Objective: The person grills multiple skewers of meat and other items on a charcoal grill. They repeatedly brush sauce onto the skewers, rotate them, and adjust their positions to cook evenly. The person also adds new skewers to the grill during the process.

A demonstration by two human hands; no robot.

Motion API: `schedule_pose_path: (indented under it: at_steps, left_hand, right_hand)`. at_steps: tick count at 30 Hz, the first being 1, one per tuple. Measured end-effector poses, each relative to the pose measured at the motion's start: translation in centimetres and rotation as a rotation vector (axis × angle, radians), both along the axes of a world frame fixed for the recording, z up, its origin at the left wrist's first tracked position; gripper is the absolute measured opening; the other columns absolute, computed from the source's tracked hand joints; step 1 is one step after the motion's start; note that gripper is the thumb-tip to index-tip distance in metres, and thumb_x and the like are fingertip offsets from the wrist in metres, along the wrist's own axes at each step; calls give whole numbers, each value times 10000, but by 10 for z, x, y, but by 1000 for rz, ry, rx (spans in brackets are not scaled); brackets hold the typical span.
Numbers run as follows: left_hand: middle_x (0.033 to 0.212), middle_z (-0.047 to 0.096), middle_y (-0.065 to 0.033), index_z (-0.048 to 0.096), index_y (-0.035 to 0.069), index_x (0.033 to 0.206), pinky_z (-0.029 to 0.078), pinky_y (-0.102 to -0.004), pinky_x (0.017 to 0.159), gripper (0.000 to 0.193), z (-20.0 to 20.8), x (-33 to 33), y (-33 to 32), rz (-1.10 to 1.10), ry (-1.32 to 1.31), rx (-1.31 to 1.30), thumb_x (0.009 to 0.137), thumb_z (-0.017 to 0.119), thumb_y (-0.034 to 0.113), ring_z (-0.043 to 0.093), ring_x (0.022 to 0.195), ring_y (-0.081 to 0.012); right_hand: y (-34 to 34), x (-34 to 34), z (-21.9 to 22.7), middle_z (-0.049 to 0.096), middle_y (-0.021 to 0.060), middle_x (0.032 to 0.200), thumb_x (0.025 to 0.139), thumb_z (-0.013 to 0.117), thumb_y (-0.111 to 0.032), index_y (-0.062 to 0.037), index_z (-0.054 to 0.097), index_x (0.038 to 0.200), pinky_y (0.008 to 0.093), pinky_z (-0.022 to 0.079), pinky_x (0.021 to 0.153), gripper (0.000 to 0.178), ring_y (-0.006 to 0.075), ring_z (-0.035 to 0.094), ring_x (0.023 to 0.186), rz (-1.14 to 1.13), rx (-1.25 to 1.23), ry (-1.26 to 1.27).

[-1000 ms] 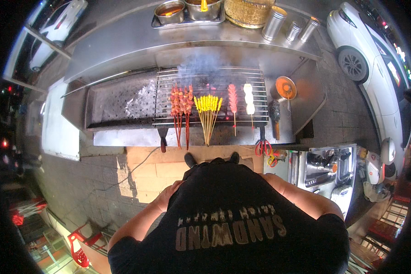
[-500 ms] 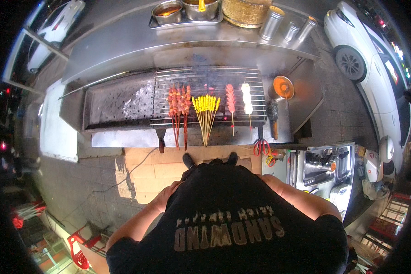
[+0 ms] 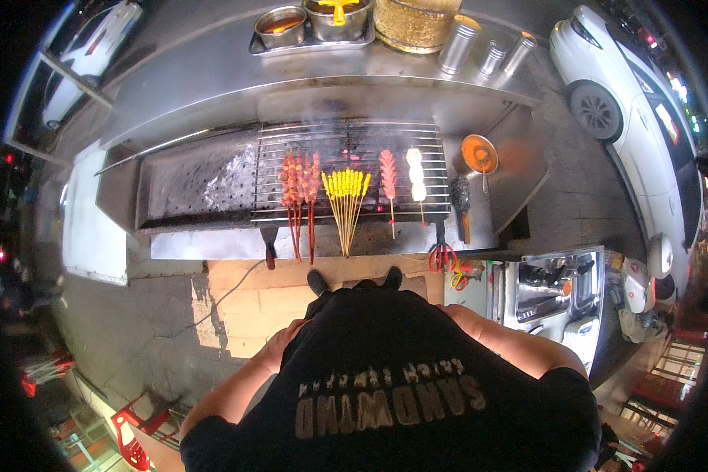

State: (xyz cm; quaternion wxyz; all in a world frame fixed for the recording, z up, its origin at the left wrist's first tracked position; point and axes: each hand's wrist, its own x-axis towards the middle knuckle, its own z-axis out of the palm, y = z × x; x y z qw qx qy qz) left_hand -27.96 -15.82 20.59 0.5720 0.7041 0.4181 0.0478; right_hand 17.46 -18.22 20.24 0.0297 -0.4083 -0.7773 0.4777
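My left hand (image 3: 285, 340) rests at the left side of my waist against the black T-shirt (image 3: 385, 354). Its fingers are mostly hidden by cloth. On the other side my right forearm (image 3: 495, 334) runs up to the shirt, which hides the right hand. Beyond my feet lies a charcoal grill with a wire grate (image 3: 271, 141). Across the grate are reddish meat skewers (image 3: 296, 177), a fan of yellow skewers (image 3: 346, 185), a pink scored sausage on a stick (image 3: 388, 173) and a skewer of white pieces (image 3: 417, 175). Neither hand touches them.
Right of the grate are a pot of red sauce (image 3: 478, 155), a dark brush (image 3: 462, 206) and red-handled scissors (image 3: 442, 256). Shakers (image 3: 459, 46), sauce pots (image 3: 282, 30) and a round tub (image 3: 415, 23) line the back shelf. Metal trays (image 3: 543, 287) stand at right.
The view has shifted slightly, so the grill and its shelf sit a little further left in the picture. Both arms stay at my waist, and the skewers keep their places on the grate.
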Motion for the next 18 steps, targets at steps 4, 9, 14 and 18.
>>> schedule_pose_path:
  at_steps: [4, 9, 14, 18]
  left_hand:
    - [1211, 490, -173, 383, 69, 1327, 451, -386, 936, 585, -8, -2, -3, 1, -21, 14, 827, 622, 257, 564, 1056, -344]
    - [1195, 499, -162, 394, 65, 1314, 449, -385, 932, 552, -10, -3, -4, 25, -85, -13, 838, 608, 243, 567, 1049, -338]
    - [1211, 495, -164, 404, 60, 1300, 445, -380, 936, 524, -7, -2, -4, 42, -40, -99, 846, 593, 243, 560, 1066, -334]
    - [1229, 489, -166, 405, 60, 1302, 438, -380, 944, 515, -12, -4, -5, 63, -87, -126, 853, 582, 242, 552, 1086, -332]
  right_hand:
    - [-2, 1, 2, 593, 197, 1076, 774, 601, -202, -22, 520, 1173, 424, 542, 708, 445, 373, 642, 827, -68, -70, 4]
    - [-4, 0, 3, 587, 208, 1077, 761, 611, -217, -21, 495, 1204, 427, 538, 706, 498, 383, 637, 823, -25, -53, -60]
    - [-7, 0, 3, 575, 209, 1107, 761, 621, -236, -14, 460, 1237, 445, 529, 725, 549, 389, 634, 817, -88, -128, -37]
    - [-8, -1, 6, 590, 209, 1076, 769, 627, -258, -12, 444, 1248, 448, 522, 752, 568, 392, 634, 834, -74, -105, -59]
